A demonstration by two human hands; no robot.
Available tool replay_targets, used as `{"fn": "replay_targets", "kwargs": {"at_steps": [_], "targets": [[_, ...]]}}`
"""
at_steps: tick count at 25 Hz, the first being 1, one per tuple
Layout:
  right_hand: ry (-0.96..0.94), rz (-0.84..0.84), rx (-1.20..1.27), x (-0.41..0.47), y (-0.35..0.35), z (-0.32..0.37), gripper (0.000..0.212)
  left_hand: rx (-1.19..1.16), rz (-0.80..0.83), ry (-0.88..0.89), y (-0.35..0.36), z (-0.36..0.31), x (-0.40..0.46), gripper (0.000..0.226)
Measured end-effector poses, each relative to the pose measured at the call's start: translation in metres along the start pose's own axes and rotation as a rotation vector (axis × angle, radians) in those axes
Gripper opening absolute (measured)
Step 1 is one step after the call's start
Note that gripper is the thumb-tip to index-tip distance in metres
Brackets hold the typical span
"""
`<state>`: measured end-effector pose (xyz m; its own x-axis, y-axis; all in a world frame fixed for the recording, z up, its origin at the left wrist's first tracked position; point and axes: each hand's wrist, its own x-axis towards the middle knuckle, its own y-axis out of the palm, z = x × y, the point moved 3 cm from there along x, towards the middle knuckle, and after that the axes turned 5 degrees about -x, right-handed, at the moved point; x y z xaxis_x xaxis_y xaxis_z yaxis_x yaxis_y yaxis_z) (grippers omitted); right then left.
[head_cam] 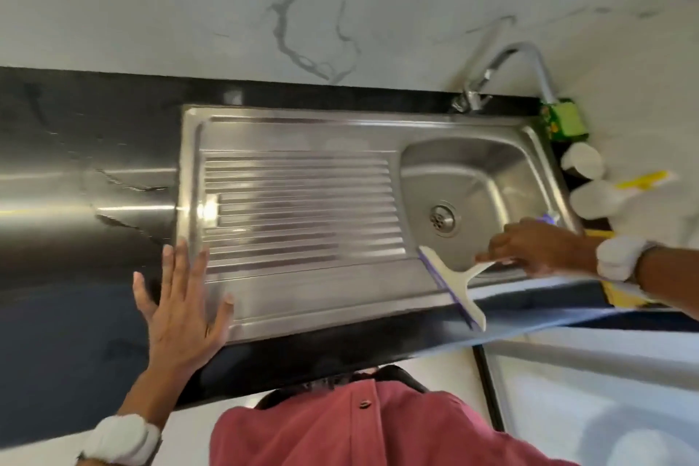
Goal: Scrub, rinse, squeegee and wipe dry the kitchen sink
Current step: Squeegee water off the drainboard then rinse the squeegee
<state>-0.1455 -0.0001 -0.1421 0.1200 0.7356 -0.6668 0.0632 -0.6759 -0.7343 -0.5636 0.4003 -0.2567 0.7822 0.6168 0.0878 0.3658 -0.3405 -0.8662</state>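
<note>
Right hand (529, 250) grips squeegee (454, 282); left hand (181, 310) seemingly flat.

steel-grey ribbed sink (302, 197), white squeegee (452, 284) with purple blade

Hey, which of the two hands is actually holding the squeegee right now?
The right hand: it grips the white squeegee by its handle over the sink basin. The left hand lies flat, fingers spread, holding nothing.

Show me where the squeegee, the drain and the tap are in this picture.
squeegee (452, 286), head view, on the white blade head.
drain (442, 219), head view, on the metal strainer in the basin floor.
tap (529, 53), head view, on the curved spout.
</note>
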Motion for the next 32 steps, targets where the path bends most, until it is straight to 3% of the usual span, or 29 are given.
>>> {"fn": "replay_targets", "kwargs": {"at_steps": [2, 3, 6, 8, 10, 12, 14, 19, 21, 22, 24, 26, 27, 29, 30, 32], "targets": [[0.109, 0.176, -0.113, -0.039, 0.0, -0.019, 0.074, -0.023, 0.083, 0.016, 0.022, -0.03, -0.007, 0.08], [0.142, 0.179, -0.079, -0.047, -0.006, -0.02, 0.067, -0.035, 0.122, 0.012, 0.033, -0.045, -0.011, 0.079], [0.227, -0.124, 0.282, -0.022, -0.031, 0.019, 0.046, -0.042, 0.157, -0.04, 0.045, -0.056, -0.013, 0.077], [0.177, -0.242, 0.503, 0.025, -0.038, 0.077, 0.041, -0.03, 0.133, -0.071, 0.044, -0.058, -0.014, 0.076], [0.088, -0.225, 0.639, 0.071, -0.04, 0.134, 0.041, -0.006, 0.119, -0.091, 0.047, -0.071, -0.015, 0.074], [-0.035, -0.184, 0.627, 0.08, -0.037, 0.16, 0.051, -0.01, 0.102, -0.164, 0.051, -0.077, -0.015, 0.073], [-0.081, -0.2, 0.462, 0.046, -0.003, 0.124, 0.065, 0.029, 0.089, -0.228, 0.057, -0.078, -0.015, 0.073], [-0.033, -0.088, 0.026, -0.079, 0.099, -0.075, 0.105, 0.104, 0.046, -0.287, 0.063, -0.083, -0.02, 0.075], [0.034, 0.162, -0.01, -0.104, 0.082, -0.122, 0.093, 0.116, 0.051, -0.285, 0.063, -0.082, -0.016, 0.076], [0.091, 0.244, -0.049, -0.106, 0.064, -0.126, 0.077, 0.131, 0.051, -0.278, 0.063, -0.082, -0.016, 0.077], [0.128, 0.208, -0.077, -0.09, 0.014, -0.102, 0.055, 0.139, 0.046, -0.254, 0.064, -0.084, -0.02, 0.077], [0.266, 0.089, 0.031, -0.057, -0.014, -0.076, 0.045, 0.106, 0.041, -0.272, 0.063, -0.086, -0.019, 0.079], [0.339, -0.047, 0.226, -0.038, -0.02, -0.069, 0.047, 0.09, 0.041, -0.293, 0.061, -0.083, -0.015, 0.08], [0.419, -0.234, 0.616, -0.001, -0.032, -0.052, 0.069, 0.105, 0.055, -0.281, 0.053, -0.07, -0.003, 0.081], [0.461, -0.246, 0.71, 0.018, -0.04, -0.038, 0.079, 0.14, 0.065, -0.256, 0.046, -0.06, 0.008, 0.081], [0.605, -0.242, 0.775, 0.058, -0.062, -0.005, 0.077, 0.187, 0.1, -0.224, 0.027, -0.031, 0.045, 0.082]]}}
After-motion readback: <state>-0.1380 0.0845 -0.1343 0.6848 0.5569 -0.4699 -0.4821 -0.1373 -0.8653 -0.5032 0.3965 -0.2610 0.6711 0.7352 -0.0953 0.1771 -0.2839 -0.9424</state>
